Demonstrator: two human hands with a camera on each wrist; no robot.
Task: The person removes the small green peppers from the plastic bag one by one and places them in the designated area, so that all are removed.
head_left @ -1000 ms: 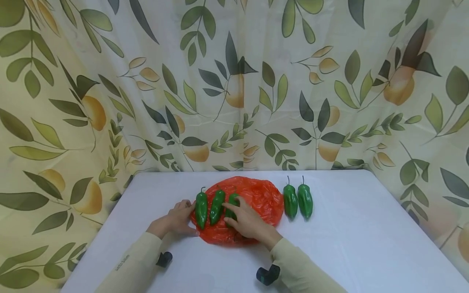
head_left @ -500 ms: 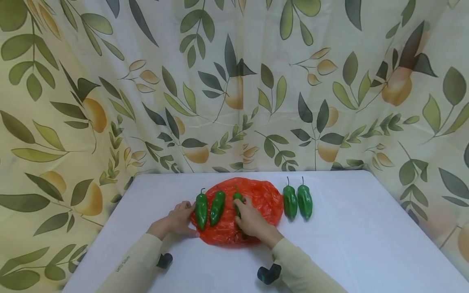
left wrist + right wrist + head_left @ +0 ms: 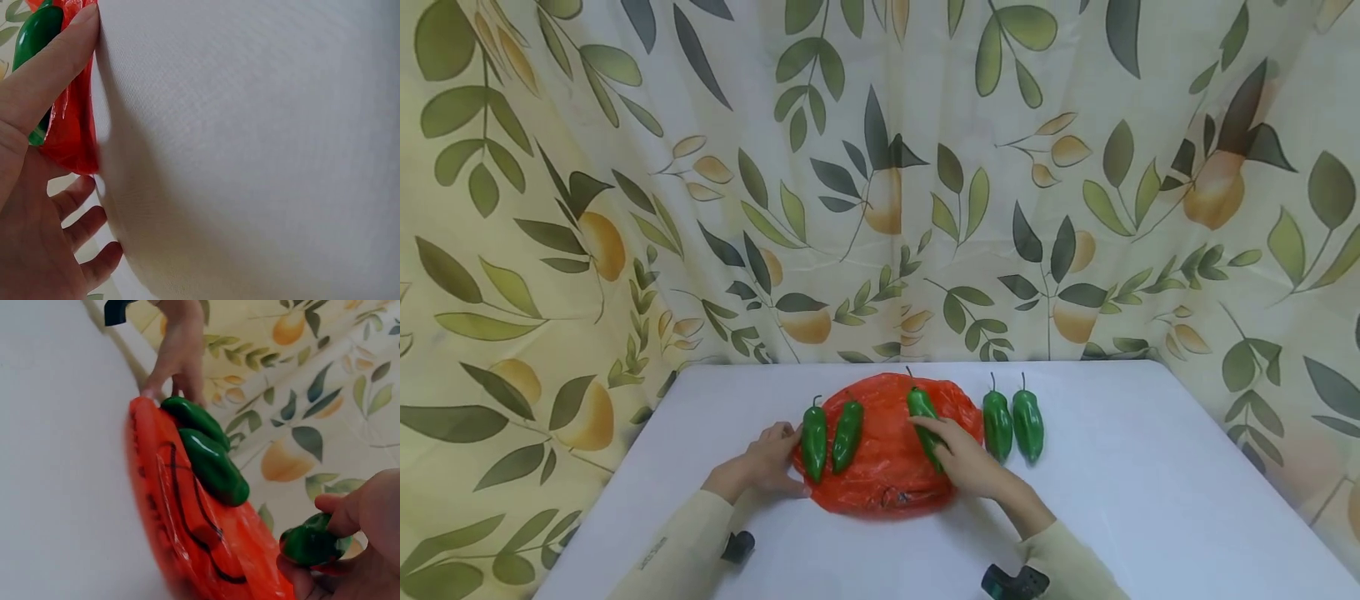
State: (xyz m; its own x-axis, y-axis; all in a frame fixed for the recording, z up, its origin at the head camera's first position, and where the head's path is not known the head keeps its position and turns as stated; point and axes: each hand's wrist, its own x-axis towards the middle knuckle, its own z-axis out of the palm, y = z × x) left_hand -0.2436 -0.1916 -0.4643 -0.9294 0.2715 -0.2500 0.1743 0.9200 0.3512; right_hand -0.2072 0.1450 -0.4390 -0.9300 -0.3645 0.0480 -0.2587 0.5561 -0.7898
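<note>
A green chili pepper (image 3: 922, 407) is gripped by my right hand (image 3: 967, 458) over the right part of a red plastic bag (image 3: 880, 467). In the right wrist view, the thumb and fingers close round this pepper (image 3: 312, 542). Two more green peppers, one at the bag's left edge (image 3: 813, 442) and another beside it (image 3: 847, 437), lie on the bag. My left hand (image 3: 765, 461) rests at the bag's left edge, fingers spread. Its thumb touches the red plastic (image 3: 75, 125) in the left wrist view.
Two further green peppers, the nearer one (image 3: 997, 425) and its neighbour (image 3: 1028, 425), lie side by side right of the bag, stems pointing away. A white table (image 3: 1135, 500) carries everything. Behind it hangs a leaf-and-fruit patterned curtain (image 3: 925, 208).
My right hand has taken hold of the third pepper and carried it to the right, away from the two on the bag's left. My left hand has stayed at the bag's edge.
</note>
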